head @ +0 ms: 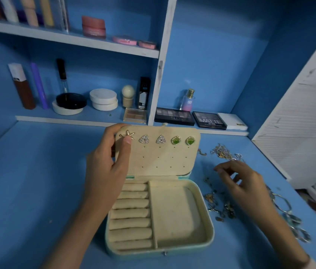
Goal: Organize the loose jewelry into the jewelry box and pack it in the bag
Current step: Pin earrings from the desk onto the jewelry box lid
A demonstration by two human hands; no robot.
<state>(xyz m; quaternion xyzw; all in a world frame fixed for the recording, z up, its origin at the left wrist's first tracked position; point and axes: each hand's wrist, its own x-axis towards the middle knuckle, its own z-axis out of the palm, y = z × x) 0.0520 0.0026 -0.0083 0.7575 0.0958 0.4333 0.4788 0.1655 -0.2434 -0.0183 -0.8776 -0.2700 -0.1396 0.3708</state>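
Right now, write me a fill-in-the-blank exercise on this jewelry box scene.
The lid carries ____ earrings. The left hand grips the lid at the ____-shaped earring. The loose jewelry lies to the ____ of the jewelry box. The two earrings farthest from the left hand are ____.
Missing words: five, star, right, green.

I see a blue bench [37,181]. The jewelry box [210,239] is cream inside, mint green outside. On its lid: one gold starfish earring [128,134], two silver stripy triangle earrings [144,139], two green earrings [176,140]. Near the bench's right edge, gold and silver chains [223,152].
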